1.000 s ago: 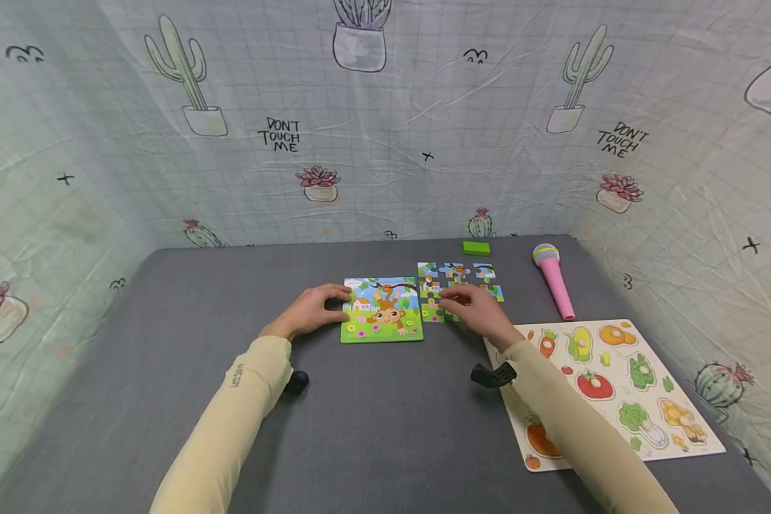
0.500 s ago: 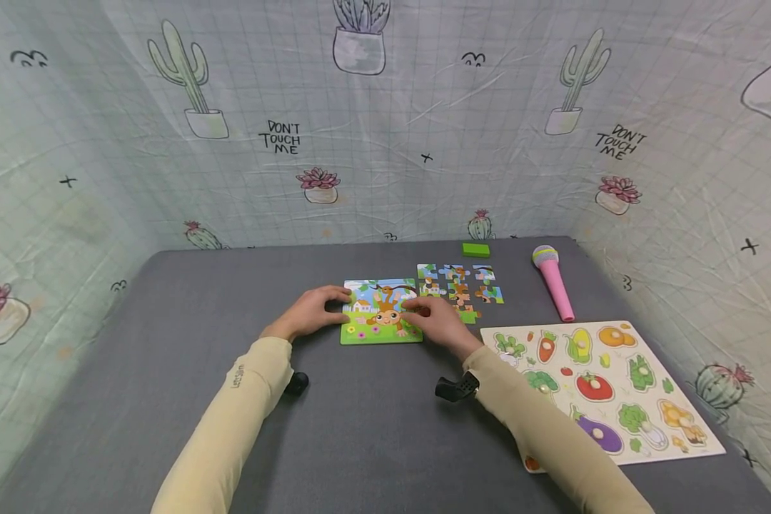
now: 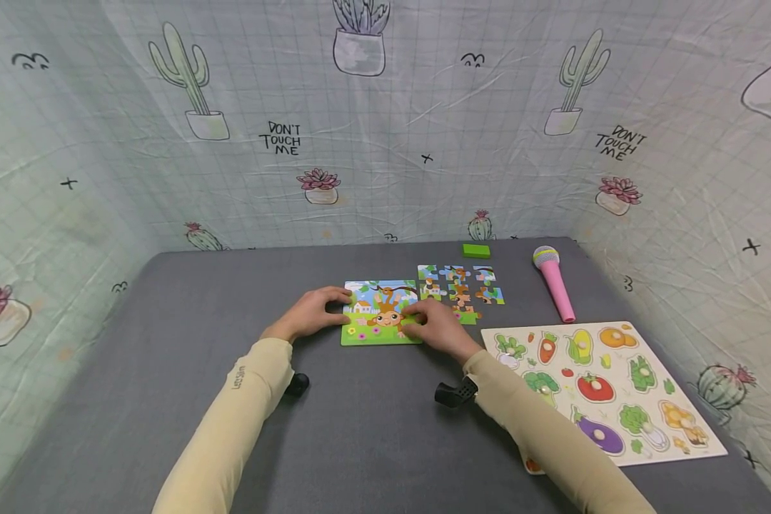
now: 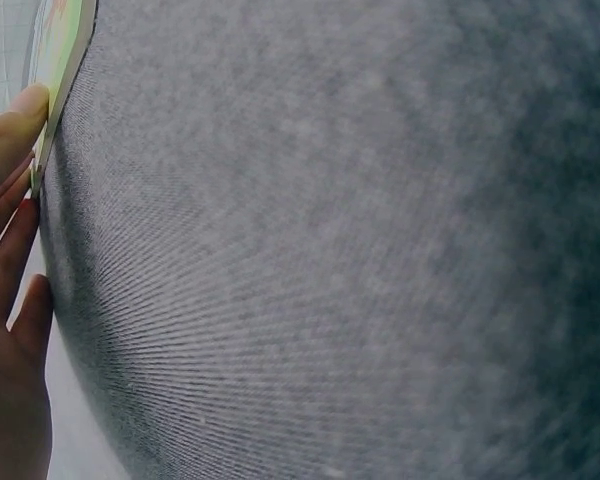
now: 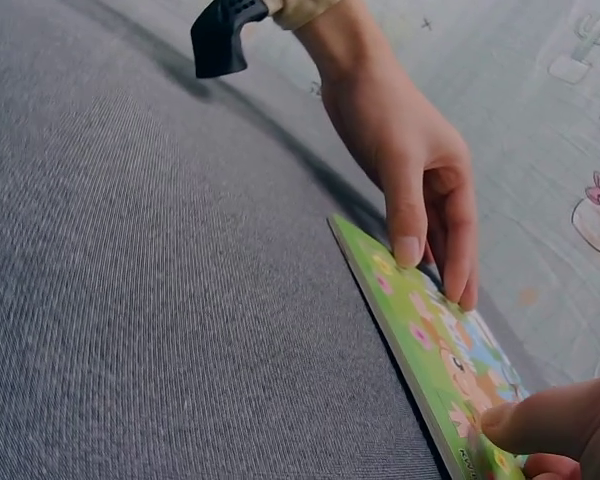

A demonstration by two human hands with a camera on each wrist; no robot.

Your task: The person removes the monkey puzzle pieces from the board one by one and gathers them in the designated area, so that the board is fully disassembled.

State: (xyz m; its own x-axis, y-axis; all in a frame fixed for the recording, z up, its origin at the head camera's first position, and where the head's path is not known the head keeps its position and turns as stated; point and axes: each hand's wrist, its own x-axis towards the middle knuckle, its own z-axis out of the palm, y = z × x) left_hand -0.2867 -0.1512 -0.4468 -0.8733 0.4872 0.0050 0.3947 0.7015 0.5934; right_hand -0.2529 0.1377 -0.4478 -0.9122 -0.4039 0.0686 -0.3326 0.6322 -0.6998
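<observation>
A puzzle board with a monkey picture lies flat on the dark tabletop between both hands. My left hand rests at its left edge, thumb toward the near side and fingertips at the far side, touching the edge. Over the board's right part, my right hand has thumb and forefinger drawn together, pinching a small green puzzle piece mostly hidden by the fingers. In the right wrist view the right thumb presses low over the picture. Several loose puzzle pieces lie in rows just right of the board.
A green block sits behind the loose pieces. Farther right lies a pink toy microphone. A pale vegetable puzzle board lies at the right, partly under the right sleeve. A patterned cloth hangs behind and around the table.
My right hand has moved left from above the loose pieces to the right part of the monkey board and stays there since half a second ago. The left hand has not moved.
</observation>
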